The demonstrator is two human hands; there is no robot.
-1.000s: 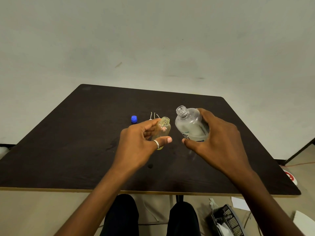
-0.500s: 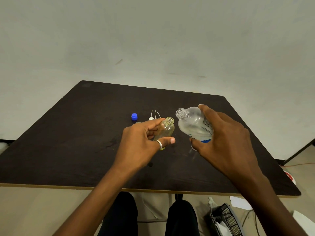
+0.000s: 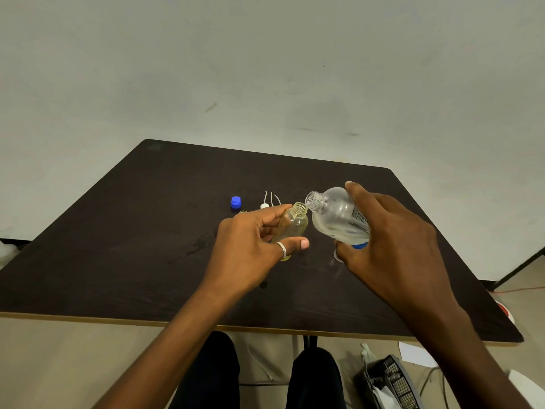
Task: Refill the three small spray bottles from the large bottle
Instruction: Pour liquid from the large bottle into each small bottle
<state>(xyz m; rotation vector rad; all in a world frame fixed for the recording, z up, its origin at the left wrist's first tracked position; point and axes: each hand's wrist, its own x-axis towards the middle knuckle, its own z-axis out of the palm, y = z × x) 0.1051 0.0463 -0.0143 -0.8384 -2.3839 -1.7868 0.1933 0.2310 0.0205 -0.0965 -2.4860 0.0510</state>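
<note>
One small spray bottle gripped in left hand, large bottle tilted in right hand, mouths touching; pouring apparently barely begun.

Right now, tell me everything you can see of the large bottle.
The large bottle is clear plastic with a threaded neck, uncapped, and a printed label with a blue patch low on its side. The right hand holds it in its grip above the table, tilted left, mouth right at the mouth of the small bottle in the left hand.
</note>
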